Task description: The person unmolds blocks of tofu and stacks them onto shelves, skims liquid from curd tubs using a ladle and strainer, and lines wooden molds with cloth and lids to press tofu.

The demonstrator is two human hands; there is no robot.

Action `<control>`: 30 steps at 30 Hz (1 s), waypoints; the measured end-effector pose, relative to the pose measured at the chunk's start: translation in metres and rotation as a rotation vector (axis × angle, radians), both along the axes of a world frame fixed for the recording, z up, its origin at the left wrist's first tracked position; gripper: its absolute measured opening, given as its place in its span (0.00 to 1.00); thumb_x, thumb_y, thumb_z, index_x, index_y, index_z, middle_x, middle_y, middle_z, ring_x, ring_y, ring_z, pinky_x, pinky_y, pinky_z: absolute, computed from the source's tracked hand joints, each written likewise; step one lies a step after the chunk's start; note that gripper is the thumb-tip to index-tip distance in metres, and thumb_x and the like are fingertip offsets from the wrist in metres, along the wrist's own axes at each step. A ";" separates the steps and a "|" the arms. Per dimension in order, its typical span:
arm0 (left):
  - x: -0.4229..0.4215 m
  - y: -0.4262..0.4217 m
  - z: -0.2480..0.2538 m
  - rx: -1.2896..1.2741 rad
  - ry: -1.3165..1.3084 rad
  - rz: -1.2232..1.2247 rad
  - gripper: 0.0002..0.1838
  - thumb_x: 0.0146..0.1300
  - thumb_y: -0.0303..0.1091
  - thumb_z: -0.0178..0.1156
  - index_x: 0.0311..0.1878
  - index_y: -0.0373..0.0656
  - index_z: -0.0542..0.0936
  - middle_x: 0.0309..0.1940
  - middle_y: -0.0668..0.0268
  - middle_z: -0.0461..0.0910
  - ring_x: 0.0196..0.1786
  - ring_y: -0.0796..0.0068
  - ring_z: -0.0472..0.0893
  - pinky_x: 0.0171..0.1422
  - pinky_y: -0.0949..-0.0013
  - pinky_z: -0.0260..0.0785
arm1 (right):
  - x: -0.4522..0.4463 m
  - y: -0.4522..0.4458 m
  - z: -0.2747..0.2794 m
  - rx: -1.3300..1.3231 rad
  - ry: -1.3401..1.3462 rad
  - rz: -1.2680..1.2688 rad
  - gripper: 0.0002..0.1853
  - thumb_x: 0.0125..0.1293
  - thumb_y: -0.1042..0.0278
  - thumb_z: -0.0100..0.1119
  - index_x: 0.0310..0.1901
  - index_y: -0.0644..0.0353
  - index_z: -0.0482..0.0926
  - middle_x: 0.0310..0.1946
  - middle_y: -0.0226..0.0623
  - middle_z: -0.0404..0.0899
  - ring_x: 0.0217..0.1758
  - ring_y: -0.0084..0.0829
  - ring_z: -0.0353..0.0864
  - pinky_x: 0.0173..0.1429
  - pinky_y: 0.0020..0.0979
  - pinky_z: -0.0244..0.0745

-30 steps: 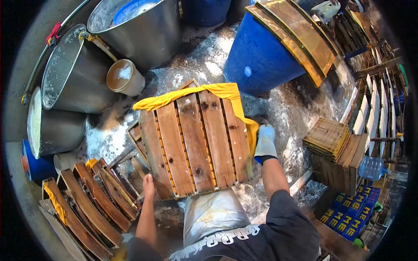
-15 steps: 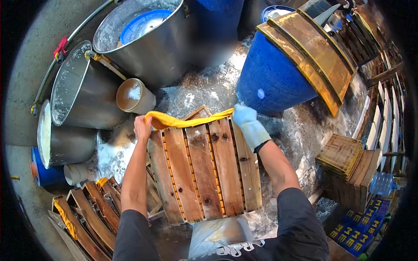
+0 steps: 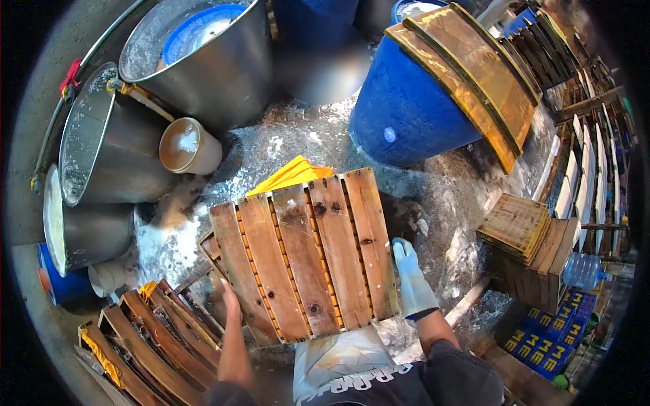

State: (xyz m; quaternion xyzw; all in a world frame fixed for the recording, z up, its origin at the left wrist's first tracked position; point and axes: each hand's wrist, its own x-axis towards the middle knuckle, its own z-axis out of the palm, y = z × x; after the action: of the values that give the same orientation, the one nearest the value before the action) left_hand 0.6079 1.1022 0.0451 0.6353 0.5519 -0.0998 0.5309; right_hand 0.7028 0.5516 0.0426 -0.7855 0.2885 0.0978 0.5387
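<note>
A slatted wooden panel (image 3: 296,260) lies tilted in front of me, with orange-yellow material showing in the gaps between its slats. Yellow cloth (image 3: 291,176) sticks out past its far edge. My bare left hand (image 3: 229,301) is beside the panel's left edge; its fingers look extended, and I cannot make out whether they touch the wood. At the right edge, my right hand (image 3: 411,277) in a pale blue glove has its fingers stretched out along the side. Part of a wooden frame (image 3: 211,249) shows beneath the panel on the left.
Large metal vats (image 3: 217,74) and a small bucket (image 3: 191,145) stand at the upper left. Boards lie on a blue barrel (image 3: 413,108). Wooden boxes (image 3: 514,227) and blue crates (image 3: 548,331) are on the right, more wooden frames (image 3: 159,338) at the lower left.
My hands have let go of the yellow cloth's ends and come back toward me to the panel's sides. The cloth has dropped behind the panel's far edge.
</note>
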 end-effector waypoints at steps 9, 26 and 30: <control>-0.040 -0.004 0.008 -0.458 -0.010 0.102 0.51 0.70 0.79 0.39 0.81 0.46 0.61 0.74 0.55 0.70 0.74 0.53 0.71 0.77 0.48 0.62 | 0.013 0.003 -0.051 0.386 0.298 -0.091 0.22 0.79 0.55 0.53 0.65 0.60 0.77 0.54 0.40 0.84 0.52 0.36 0.85 0.57 0.43 0.81; -0.039 0.018 0.146 -0.521 -0.195 -0.031 0.56 0.65 0.85 0.33 0.81 0.48 0.62 0.78 0.60 0.66 0.79 0.57 0.65 0.81 0.48 0.55 | 0.011 0.083 0.236 0.363 0.001 0.089 0.25 0.78 0.53 0.52 0.65 0.64 0.77 0.54 0.42 0.85 0.51 0.38 0.86 0.57 0.37 0.81; -0.093 0.059 0.180 -0.569 -0.425 0.041 0.55 0.66 0.84 0.36 0.81 0.49 0.63 0.79 0.61 0.64 0.79 0.61 0.64 0.81 0.51 0.56 | -0.017 0.138 0.323 0.347 -0.145 0.272 0.24 0.78 0.54 0.53 0.64 0.65 0.77 0.53 0.42 0.85 0.51 0.37 0.86 0.57 0.36 0.81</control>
State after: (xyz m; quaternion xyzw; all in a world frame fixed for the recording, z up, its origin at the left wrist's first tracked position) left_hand 0.5153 1.1611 0.2251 0.4575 0.3919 -0.1045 0.7914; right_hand 0.6859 0.6898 0.3657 -0.7179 0.1192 0.1608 0.6667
